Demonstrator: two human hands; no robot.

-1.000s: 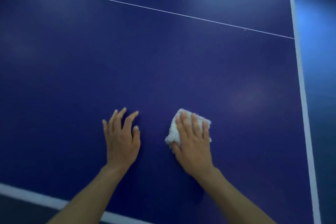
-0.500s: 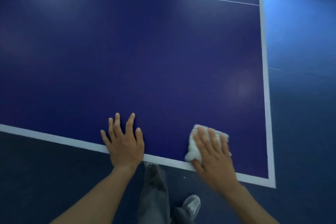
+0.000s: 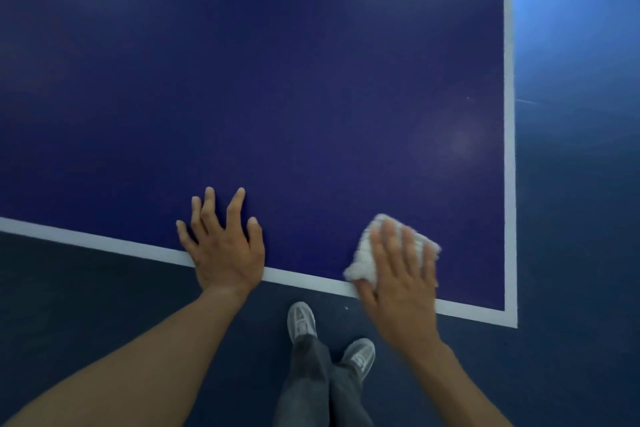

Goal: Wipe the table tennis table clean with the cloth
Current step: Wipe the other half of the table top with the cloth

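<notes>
The dark blue table tennis table point(image 3: 277, 97) fills most of the view, with a white border line along its near and right edges. My right hand point(image 3: 401, 274) lies flat, fingers straight, pressing a folded white cloth point(image 3: 363, 260) onto the table just inside the near edge, close to the near right corner. The cloth shows to the left of and beyond my fingers; the rest is hidden under my palm. My left hand point(image 3: 225, 246) rests flat on the table with fingers spread, its heel over the white near line.
The table's near right corner point(image 3: 510, 319) lies to the right of the cloth. Dark blue floor point(image 3: 571, 218) surrounds the table. My legs in grey trousers and two grey shoes point(image 3: 301, 319) stand below the near edge, between my arms.
Both hands came back toward the near edge, the right one dragging the cloth nearer and rightward toward the corner. The view tilted down, bringing the floor and my shoes into sight.
</notes>
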